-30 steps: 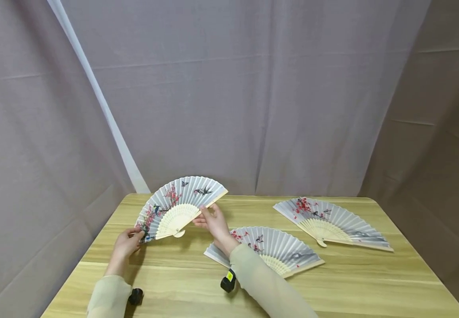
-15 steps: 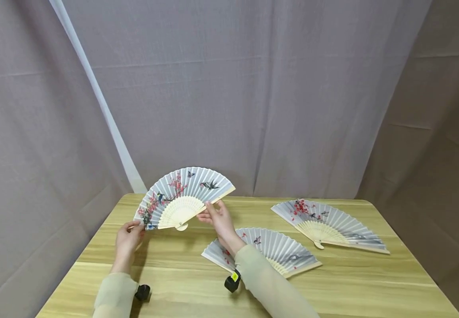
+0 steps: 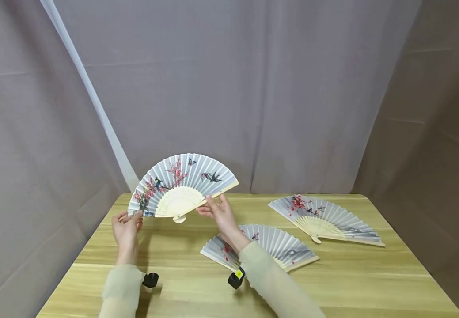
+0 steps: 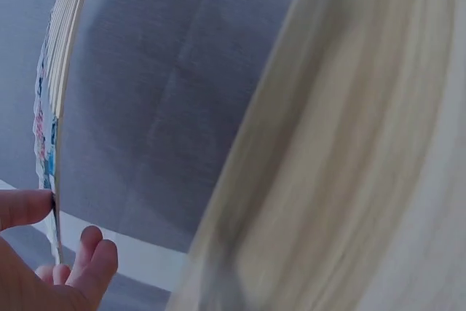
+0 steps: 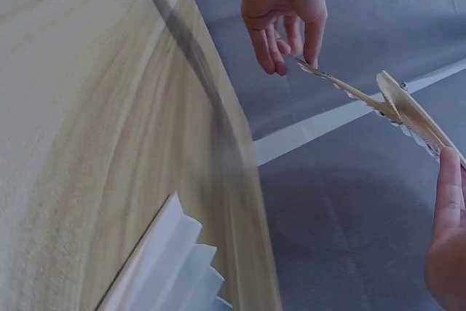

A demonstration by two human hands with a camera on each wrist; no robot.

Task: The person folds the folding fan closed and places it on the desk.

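Note:
A spread paper fan [image 3: 181,185] with pink blossoms and birds is held upright above the wooden table [image 3: 181,282]. My left hand [image 3: 127,226] pinches its left outer rib; the left wrist view shows the fan's edge [image 4: 54,107] pinched between thumb and fingers [image 4: 87,260]. My right hand [image 3: 218,213] pinches the right outer rib near the pivot. In the right wrist view the fan [image 5: 393,100] runs edge-on between the left hand [image 5: 284,12] and my right fingers [image 5: 448,238].
Two more open fans lie flat on the table: one [image 3: 273,245] partly under my right forearm, another [image 3: 326,218] at the back right. Grey cloth [image 3: 229,88] hangs behind and at both sides. A white strip [image 3: 90,97] runs diagonally at left.
Both hands have lifted the fan higher off the table and tipped it more upright. The fan has spread a little wider.

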